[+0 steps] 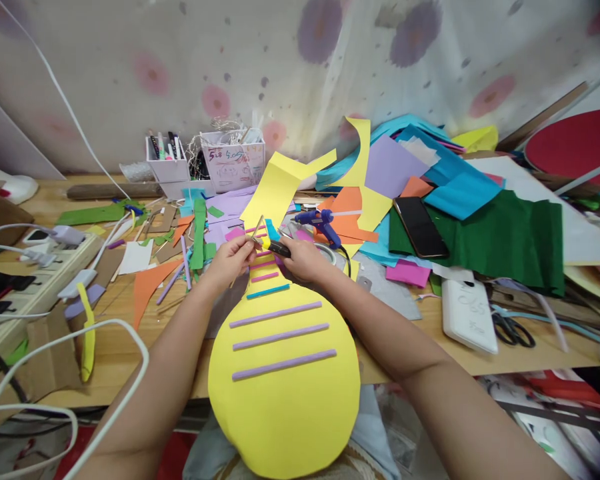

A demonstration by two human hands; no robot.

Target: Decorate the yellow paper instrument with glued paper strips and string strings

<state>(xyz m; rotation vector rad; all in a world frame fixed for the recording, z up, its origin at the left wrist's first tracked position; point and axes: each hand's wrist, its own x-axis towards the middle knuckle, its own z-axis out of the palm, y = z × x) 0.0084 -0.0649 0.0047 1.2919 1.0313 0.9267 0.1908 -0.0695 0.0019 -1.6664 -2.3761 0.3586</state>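
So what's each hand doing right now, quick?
Left hand: closed, fingertips pinched, apparently on a thin stick.
Right hand: closed, holding a black-handled tool.

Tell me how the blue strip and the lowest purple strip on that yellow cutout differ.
The blue strip is much shorter than the lowest purple strip. The blue strip lies where the yellow cutout narrows; the purple one crosses its wide, round part. Both are thin and straight, tilting slightly up toward the right.
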